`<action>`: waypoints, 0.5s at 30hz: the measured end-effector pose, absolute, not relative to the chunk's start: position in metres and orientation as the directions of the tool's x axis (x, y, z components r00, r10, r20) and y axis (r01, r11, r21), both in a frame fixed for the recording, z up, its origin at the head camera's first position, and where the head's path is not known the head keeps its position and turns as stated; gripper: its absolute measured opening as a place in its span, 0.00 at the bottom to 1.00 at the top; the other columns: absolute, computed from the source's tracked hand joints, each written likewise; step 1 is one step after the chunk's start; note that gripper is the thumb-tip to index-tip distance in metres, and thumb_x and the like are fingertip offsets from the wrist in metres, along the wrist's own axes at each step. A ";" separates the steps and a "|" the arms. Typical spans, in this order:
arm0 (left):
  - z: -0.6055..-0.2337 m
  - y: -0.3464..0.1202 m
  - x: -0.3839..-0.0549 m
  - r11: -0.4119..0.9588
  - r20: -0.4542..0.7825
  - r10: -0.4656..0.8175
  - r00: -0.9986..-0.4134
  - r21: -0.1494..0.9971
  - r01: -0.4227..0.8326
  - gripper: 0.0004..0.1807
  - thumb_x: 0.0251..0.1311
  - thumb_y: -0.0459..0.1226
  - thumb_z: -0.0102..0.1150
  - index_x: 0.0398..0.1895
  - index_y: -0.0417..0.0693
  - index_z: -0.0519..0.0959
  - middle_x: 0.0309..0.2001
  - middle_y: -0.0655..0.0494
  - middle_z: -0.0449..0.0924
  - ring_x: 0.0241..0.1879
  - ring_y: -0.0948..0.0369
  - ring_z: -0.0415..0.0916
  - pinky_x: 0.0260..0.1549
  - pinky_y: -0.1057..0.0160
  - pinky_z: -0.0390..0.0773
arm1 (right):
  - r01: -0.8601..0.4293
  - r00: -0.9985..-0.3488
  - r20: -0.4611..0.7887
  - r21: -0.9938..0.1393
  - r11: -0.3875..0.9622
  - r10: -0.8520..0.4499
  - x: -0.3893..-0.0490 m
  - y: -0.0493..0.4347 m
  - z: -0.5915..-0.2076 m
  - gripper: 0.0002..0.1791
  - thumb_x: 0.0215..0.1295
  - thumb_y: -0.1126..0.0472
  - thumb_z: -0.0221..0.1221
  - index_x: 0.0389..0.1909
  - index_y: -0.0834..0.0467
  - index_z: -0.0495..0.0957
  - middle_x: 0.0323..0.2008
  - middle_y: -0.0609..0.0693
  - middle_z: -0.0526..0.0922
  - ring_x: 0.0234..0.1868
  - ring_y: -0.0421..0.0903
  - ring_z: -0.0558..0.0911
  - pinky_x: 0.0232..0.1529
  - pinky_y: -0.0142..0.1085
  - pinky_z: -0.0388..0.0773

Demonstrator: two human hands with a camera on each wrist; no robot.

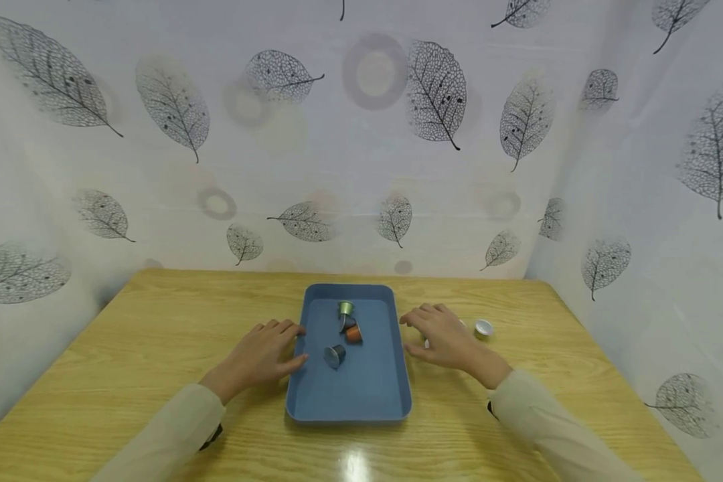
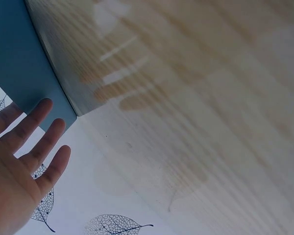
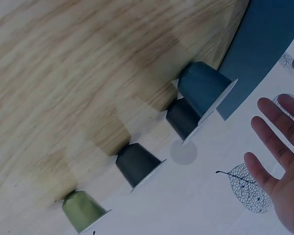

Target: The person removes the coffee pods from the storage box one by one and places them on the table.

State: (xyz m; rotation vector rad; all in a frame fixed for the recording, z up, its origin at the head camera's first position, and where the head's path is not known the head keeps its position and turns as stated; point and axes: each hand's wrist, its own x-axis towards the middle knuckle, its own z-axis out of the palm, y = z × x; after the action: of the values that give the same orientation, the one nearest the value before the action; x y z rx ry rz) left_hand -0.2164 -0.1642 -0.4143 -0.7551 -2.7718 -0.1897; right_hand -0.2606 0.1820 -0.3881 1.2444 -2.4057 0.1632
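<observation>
Blue tray (image 1: 373, 391) sits on the worktop (image 1: 205, 301) between the two hands, flat, long axis running away from the wearer. So each hand has one long side: left hand (image 1: 258, 357) at the left wall, right hand (image 1: 448, 340) at the right.

Left is nearer, as I read it: its thumb and fingertips overlap the left rim on the head cam. Right fingertips are just beside the right rim. Can't confirm contact on either side.

Fingers released on both: spread, slightly bent, nothing held. Left wrist cam has the fingers (image 2: 32, 122) in front of the tray wall; right wrist cam shows that hand's fingers (image 3: 272, 139) just beside it.

Inside the tray, beyond the middle for the most part: green capsule (image 1: 345, 308), a dark one (image 1: 346, 325) and orange capsule (image 1: 353, 334) bunched together, plus a grey capsule (image 1: 335, 357) apart, on the left hand's side.

Watch the right: four more capsules on the worktop, blue capsule (image 3: 202, 89) closest to the tray. That side looks the tighter one to me; a low sweep could knock them.
</observation>
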 end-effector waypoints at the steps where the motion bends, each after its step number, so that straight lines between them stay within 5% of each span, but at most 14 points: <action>1: -0.414 -0.164 -0.217 0.857 0.285 0.479 -0.830 0.056 0.513 0.25 0.55 0.56 0.54 0.49 0.50 0.75 0.47 0.55 0.76 0.46 0.54 0.74 0.42 0.52 0.74 | -0.805 -0.505 0.421 0.087 0.587 -0.754 -0.261 0.180 -0.388 0.18 0.52 0.50 0.62 0.43 0.55 0.77 0.39 0.45 0.81 0.42 0.43 0.77 0.44 0.42 0.73; 15: -0.413 -0.163 -0.216 0.862 0.272 0.471 -0.839 0.060 0.503 0.26 0.55 0.56 0.53 0.50 0.49 0.75 0.48 0.54 0.76 0.47 0.53 0.74 0.43 0.51 0.74 | -0.819 -0.489 0.375 0.114 0.563 -0.787 -0.266 0.152 -0.395 0.19 0.54 0.49 0.61 0.44 0.55 0.76 0.41 0.45 0.80 0.45 0.45 0.77 0.47 0.42 0.73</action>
State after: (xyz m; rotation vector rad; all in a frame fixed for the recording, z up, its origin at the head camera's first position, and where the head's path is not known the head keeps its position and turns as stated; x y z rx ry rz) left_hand -0.2161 -0.1635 -0.4134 -0.7418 -2.7874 -0.1887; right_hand -0.2665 0.1521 -0.3949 1.3049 -2.4141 0.1113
